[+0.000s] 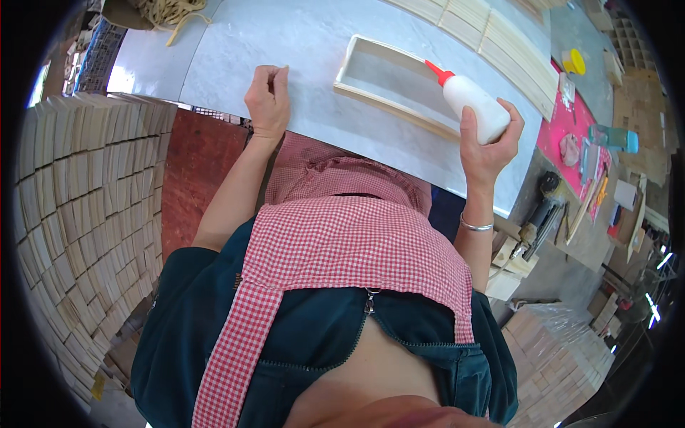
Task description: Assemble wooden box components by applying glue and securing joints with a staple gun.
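Note:
My right hand [486, 151] is wrapped round a white squeeze bottle [472, 101] with a red pointed nozzle, tilted up and to the left. Its tip lies over the far side of a narrow rectangular wooden frame [392, 105]; whether it touches the wood I cannot tell. The frame rests on the grey marbled table [239, 43], its right end hidden behind the bottle and hand. Left of the frame, at the table's near edge, my left hand [268, 100] is closed with thumb and finger pinched together. Anything held in that pinch is too small to make out.
Rows of pale wooden strips [467, 21] line the table's far right. A bundle of tan bands [171, 11] lies at the far left. Tall stacks of wooden pieces [93, 178] stand to my left. At right are a pink mat [553, 139] and a clear bottle [614, 138].

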{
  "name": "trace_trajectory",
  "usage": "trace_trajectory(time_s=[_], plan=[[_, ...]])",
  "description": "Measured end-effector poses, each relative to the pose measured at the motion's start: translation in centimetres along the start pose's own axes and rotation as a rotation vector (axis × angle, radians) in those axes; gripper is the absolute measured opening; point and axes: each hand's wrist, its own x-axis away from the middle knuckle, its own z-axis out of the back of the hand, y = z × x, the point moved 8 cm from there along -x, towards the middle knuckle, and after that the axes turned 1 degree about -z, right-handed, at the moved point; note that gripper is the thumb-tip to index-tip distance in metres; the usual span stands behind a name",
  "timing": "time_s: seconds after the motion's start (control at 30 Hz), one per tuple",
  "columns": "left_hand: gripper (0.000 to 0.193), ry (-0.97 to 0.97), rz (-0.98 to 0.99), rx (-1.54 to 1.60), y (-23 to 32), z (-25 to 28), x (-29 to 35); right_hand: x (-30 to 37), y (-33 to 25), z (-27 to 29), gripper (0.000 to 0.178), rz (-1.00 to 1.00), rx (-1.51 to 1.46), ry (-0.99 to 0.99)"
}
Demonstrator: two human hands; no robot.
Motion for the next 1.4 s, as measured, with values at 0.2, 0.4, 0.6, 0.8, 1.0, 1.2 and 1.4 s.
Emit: trace_trajectory(time_s=[0.2, 0.4, 0.6, 0.8, 1.0, 1.2, 1.4], plan=[[0.014, -0.002, -0.037, -0.077, -0.8, -0.1, 0.0, 0.9, 2.4, 3.8, 0.055, -0.025, 0.077, 0.073], [0.019, 0.012, -0.087, -0.159, -0.7, -0.3, -0.2, 1.8, 4.8, 7.6, 0.053, -0.063, 0.156, 0.153], [0.024, 0.003, -0.056, -0.25, -1.6, -0.3, -0.2, 2.4, 6.2, 9.9, 0.053, -0.078, 0.183, 0.207], [0.026, 0.007, -0.066, -0.288, -1.8, -0.4, -0.2, 3.1, 7.1, 11.0, 0.053, -0.086, 0.182, 0.216], [0.026, 0.005, -0.04, -0.29, -1.7, -0.5, -0.4, 4.8, 5.8, 12.0, 0.053, -0.161, 0.167, 0.183], [0.027, 0.018, -0.023, -0.284, -1.8, -0.2, -0.7, 7.4, 3.4, 13.3, 0.051, -0.197, 0.181, 0.141], [0.027, 0.043, -0.02, -0.301, -2.3, 0.1, -0.6, 8.1, 1.3, 9.6, 0.05, -0.26, 0.011, 0.048]])
